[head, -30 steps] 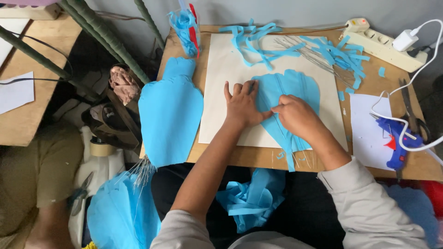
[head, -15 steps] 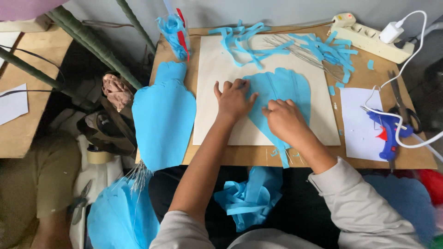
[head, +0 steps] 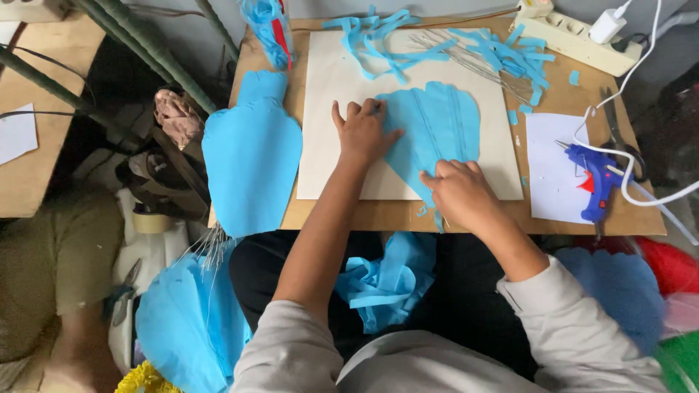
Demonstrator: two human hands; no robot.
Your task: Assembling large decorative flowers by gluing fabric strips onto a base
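Observation:
A blue crepe-paper petal (head: 440,127) lies flat on a cream sheet (head: 328,138) on the brown board (head: 255,54). My left hand (head: 362,133) presses its fingers on the petal's left edge. My right hand (head: 457,193) pinches the petal's narrow lower end near the sheet's front edge. A second, larger blue petal (head: 251,156) hangs over the board's left side. Thin wires (head: 466,62) and blue paper strips (head: 386,40) lie at the back of the sheet.
A blue glue gun (head: 597,178) rests on a white paper (head: 550,156) at the right, its white cord trailing to a power strip (head: 575,36). Scissors (head: 615,135) lie beside it. Blue paper scraps (head: 382,280) sit in my lap; more petals (head: 189,320) at lower left.
My right hand has slid down from the petal's middle to its narrow lower end. My left hand stays pressed on the left edge.

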